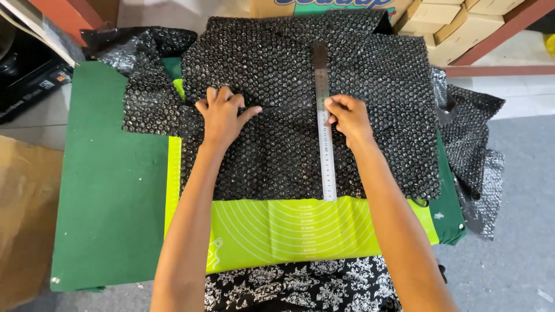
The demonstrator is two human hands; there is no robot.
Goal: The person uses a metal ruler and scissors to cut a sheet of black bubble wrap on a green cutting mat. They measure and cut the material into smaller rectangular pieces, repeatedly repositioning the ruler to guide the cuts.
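Bubble wrap (pixel 277 86) | ruler (pixel 325 127) atop | hands pressing | boxes (pixel 457 23) behind, probably cardboard

Left hand (pixel 222 115) flattens black bubble wrap (pixel 277 150); right hand (pixel 347 118) steadies metal ruler (pixel 325 156).

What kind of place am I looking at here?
Probably a packing or storeroom work area: cardboard boxes stacked on shelving, a green cutting mat on the floor, and black bubble wrap held flat under a metal ruler by both hands.
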